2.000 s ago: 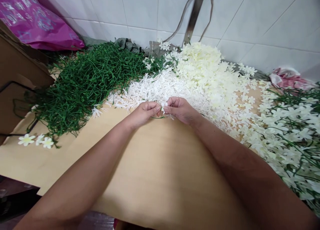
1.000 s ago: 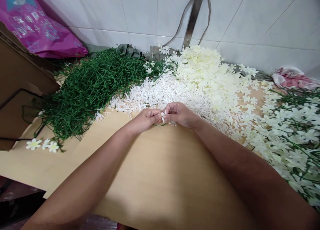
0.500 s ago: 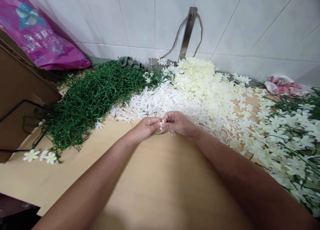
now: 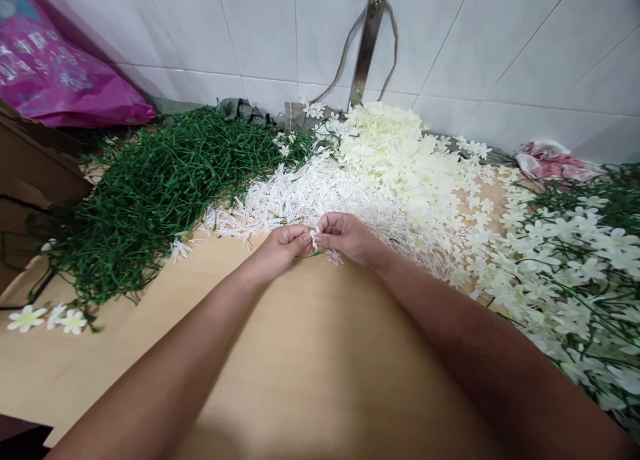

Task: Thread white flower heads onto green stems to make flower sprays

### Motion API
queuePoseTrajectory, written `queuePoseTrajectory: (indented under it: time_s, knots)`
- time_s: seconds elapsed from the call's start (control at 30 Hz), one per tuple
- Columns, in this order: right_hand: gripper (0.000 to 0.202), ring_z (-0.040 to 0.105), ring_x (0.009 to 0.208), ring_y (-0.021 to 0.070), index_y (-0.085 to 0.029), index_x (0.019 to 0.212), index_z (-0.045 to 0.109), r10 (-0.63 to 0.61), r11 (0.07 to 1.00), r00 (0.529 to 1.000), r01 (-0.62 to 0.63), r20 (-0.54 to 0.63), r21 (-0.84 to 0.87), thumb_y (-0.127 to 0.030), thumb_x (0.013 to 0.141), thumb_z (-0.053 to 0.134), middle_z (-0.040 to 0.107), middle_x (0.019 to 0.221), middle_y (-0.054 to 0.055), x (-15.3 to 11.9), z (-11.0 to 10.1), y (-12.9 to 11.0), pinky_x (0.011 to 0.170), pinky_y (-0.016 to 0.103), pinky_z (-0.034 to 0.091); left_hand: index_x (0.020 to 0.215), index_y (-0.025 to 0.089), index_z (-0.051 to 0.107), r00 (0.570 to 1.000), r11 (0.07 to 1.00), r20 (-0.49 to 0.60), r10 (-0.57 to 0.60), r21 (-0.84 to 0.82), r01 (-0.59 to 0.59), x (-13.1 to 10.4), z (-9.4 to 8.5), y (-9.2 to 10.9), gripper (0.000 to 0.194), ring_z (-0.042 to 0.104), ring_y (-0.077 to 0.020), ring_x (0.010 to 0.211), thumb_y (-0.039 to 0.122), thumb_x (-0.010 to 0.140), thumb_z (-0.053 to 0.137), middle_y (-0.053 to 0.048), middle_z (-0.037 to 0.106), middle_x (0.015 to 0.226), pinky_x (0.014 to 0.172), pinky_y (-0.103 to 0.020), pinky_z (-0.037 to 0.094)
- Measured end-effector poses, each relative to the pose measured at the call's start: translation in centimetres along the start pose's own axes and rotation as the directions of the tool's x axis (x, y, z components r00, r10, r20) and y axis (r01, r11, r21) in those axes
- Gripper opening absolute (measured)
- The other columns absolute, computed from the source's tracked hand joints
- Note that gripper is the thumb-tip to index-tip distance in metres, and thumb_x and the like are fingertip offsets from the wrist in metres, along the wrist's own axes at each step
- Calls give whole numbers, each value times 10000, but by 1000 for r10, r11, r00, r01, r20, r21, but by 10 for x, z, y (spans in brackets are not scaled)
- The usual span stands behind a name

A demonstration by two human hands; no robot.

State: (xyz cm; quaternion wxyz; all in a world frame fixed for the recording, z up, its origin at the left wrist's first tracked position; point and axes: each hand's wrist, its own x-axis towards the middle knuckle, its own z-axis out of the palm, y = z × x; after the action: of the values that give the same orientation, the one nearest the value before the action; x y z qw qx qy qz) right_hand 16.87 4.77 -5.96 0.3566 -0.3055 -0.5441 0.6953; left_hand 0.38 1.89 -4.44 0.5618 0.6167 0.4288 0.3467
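Note:
My left hand (image 4: 286, 248) is closed in a pinch, its fingertips meeting those of my right hand (image 4: 351, 239) above the front edge of the white heap. Between them shows a small white artificial flower (image 4: 315, 237), pinched by my right fingers. A thin green plastic stem (image 4: 311, 254) curves out beneath my left fingertips. Just below my right hand hangs or lies another white flower (image 4: 335, 256); I cannot tell whether it is joined to the stem. Where stem and flower meet is covered by my fingers.
Green stems (image 4: 175, 180) are heaped at left, white thread-like pieces (image 4: 295, 190) in the middle, cream flower heads (image 4: 390, 140) behind. Assembled flower sprays (image 4: 575, 280) lie at right. A cardboard box (image 4: 35, 167), purple bag (image 4: 75, 80), metal bracket (image 4: 367, 47) and cloth (image 4: 555, 161) border the work surface.
The view has shifted slightly, so the surroundings sit further left and higher. Both hands stay together at the small flower, with only slight finger movement.

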Motion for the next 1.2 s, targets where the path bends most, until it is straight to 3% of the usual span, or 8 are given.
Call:
queuePoseTrajectory:
  time_s: [0.3,0.53,0.6,0.7,0.8,0.87,1.03,1.2]
  knots:
    - [424,471,455,59,-177,663,512,-17,991,1000,15,-10,-134,-391,512,847,553,519,-57,-1,3,-4,432,187,355,557,168,439,999,998,-28,-16,-56,15,2,5,-2,501,284,-69,514,620,636,639,53,357,526,501,-232,200]
    - [396,515,591,89,-166,752,526,-106,947,993,84,-57,-311,-434,592,770,557,664,-20,-6,-4,-22,569,234,407,615,166,482,990,990,-132,-53,-136,35,-2,7,4,423,250,-58,458,548,673,654,66,350,504,452,-230,154]
    - [330,532,691,113,-157,816,552,-140,831,990,105,-22,-547,-356,637,745,578,771,13,-12,-10,-31,637,253,420,652,163,505,978,985,-195,-67,-168,34,-2,6,2,383,254,-58,447,518,710,635,70,341,497,445,-223,158]
    - [297,519,809,155,-143,866,596,-108,436,992,103,62,-894,-223,626,752,579,876,57,-23,-15,-42,721,276,401,701,170,512,950,976,-309,-50,-217,-19,-1,6,-1,333,268,-65,450,484,739,620,73,332,498,441,-211,190]
    - [150,508,851,185,-127,824,618,13,111,995,92,94,-990,-110,682,663,587,886,93,-28,-12,-45,736,283,365,704,167,532,943,987,-331,9,-146,-60,-1,7,-4,319,317,-75,482,469,739,629,60,366,512,461,-215,239]
    - [101,503,799,168,-130,764,603,58,46,995,73,75,-996,-51,716,563,596,829,84,-28,-12,-46,693,270,344,720,155,566,947,994,-317,48,-83,-78,-3,9,-5,322,349,-81,508,470,741,632,48,398,527,480,-224,256]
    - [101,472,643,111,-155,659,559,-30,193,1000,1,-5,-981,-79,724,553,581,689,16,-29,-30,-63,617,251,329,688,152,568,971,995,-227,81,-41,-92,-10,12,1,361,393,-85,530,502,764,610,32,442,551,503,-235,291]
    - [37,487,619,122,-152,742,605,-228,399,936,-161,-268,-902,-161,768,579,570,657,18,-33,-58,-84,615,286,354,648,157,538,998,1000,-61,14,-4,-14,-14,16,5,395,382,-77,447,522,796,560,38,431,464,447,-224,279]
